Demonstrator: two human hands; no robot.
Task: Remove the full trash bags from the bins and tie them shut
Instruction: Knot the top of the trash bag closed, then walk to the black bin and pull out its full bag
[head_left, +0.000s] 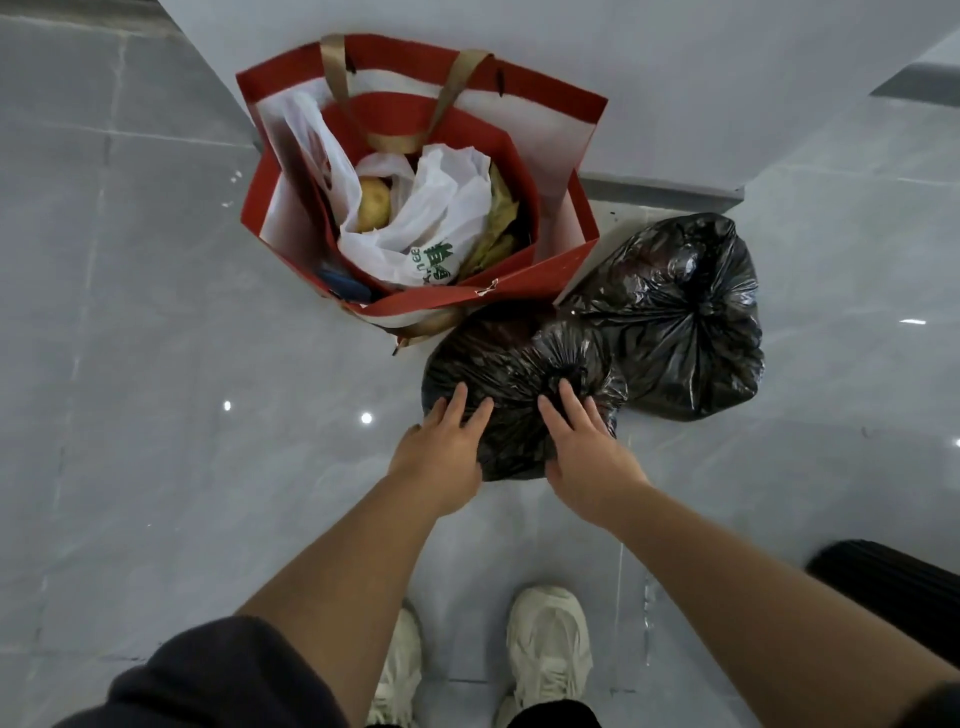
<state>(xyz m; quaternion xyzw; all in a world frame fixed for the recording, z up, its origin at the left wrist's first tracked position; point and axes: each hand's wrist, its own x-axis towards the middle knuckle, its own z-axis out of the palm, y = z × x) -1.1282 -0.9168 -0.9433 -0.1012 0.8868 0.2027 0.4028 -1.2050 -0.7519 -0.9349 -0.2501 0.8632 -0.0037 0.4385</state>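
Two full black trash bags lie on the grey tiled floor. The nearer bag (511, 364) has its neck gathered into a knot at the top. My left hand (447, 447) rests flat on its left side with fingers spread. My right hand (584, 452) lies on its right side, fingers straight, fingertips just below the knot. The second black bag (680, 317) sits to the right against the first, its top also gathered shut, and neither hand touches it.
A red and white shopping bag (566, 291) with tan handles stands behind, against a white wall, filled with white plastic bags and a yellowish fruit. My two pale sneakers (548, 649) stand below. A dark ribbed object (893, 587) sits at the lower right.
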